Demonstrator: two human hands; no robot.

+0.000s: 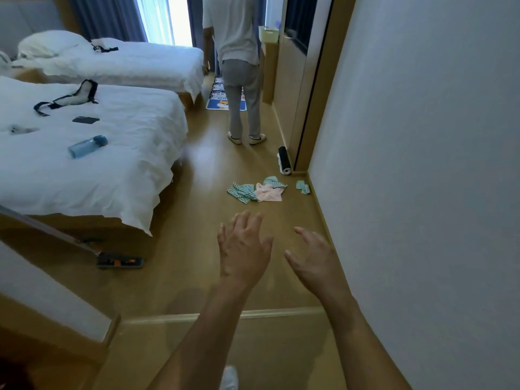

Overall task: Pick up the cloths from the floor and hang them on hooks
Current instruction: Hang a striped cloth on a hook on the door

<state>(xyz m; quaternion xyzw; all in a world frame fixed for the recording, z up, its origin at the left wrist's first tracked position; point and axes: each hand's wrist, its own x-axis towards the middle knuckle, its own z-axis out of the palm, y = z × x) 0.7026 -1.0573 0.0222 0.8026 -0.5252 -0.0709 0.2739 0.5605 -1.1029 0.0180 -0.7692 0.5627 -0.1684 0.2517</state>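
A: What are the hands doing?

B: The left hand and right hand are both reaching forward with fingers spread, holding and touching nothing.

A: And the cloths?

B: The cloths are lying on the floor straight ahead, well apart from the hands, the heap stretching left to right. A small cloth is sitting by the wall. The left hand is looking nearer the heap, the right nearer the small one.
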